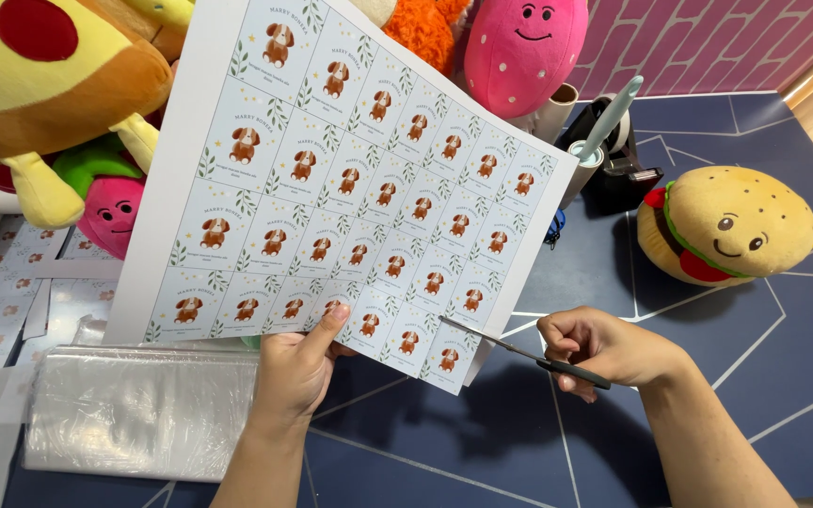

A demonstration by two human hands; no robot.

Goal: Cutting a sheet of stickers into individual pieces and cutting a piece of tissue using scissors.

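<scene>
My left hand (295, 367) pinches the lower edge of a large white sheet (331, 179), thumb on top. The sheet is printed with a grid of small labels, each showing a brown dog, and it is held up and tilted. My right hand (604, 346) grips black-handled scissors (510, 351). Their blades point left and meet the sheet's lower right edge.
A burger plush (726, 226) lies at right on the dark blue mat (783, 376). A tape dispenser (618, 160) and paper rolls stand behind the sheet. Pink, orange and pizza plush toys crowd the back. A stack of clear plastic bags (143, 409) and more label sheets (2, 282) lie at left.
</scene>
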